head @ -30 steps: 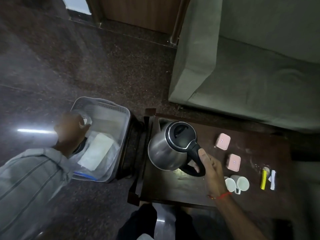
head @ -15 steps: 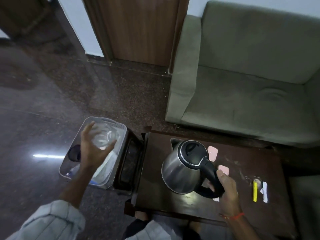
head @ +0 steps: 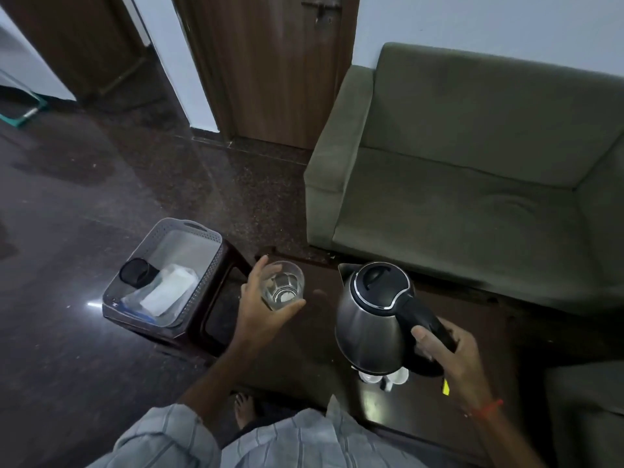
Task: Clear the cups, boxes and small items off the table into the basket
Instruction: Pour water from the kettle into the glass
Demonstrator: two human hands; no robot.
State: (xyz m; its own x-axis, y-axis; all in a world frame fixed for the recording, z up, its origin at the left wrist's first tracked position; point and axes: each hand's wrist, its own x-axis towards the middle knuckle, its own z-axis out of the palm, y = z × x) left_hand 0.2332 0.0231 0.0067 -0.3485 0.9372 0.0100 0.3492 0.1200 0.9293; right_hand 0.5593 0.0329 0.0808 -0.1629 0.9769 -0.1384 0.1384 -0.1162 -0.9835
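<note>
Your left hand (head: 260, 312) has its fingers (head: 290, 307) wrapped around one clear drinking glass (head: 283, 289), held upright over the left end of the dark wooden table (head: 304, 359). Your right hand (head: 452, 363) has its fingers clamped on the black handle of one steel electric kettle (head: 371, 319), lifted clear of the tabletop. Just below the kettle, close to your right fingertips, two white cups (head: 385, 378) peek out, mostly hidden, and one yellow strip (head: 446, 387) shows beside your right wrist. To the left of your left fingers, one grey plastic basket (head: 199, 238) sits on a dark stool (head: 216, 319), apart from the table edge. Inside it lie one black cup (head: 136, 282) on its side and one white box (head: 169, 293) in clear wrapping; the far half of the basket is bare. Between glass and kettle the tabletop is open. The green sofa (head: 456, 197) stands just beyond the table's far edge.
</note>
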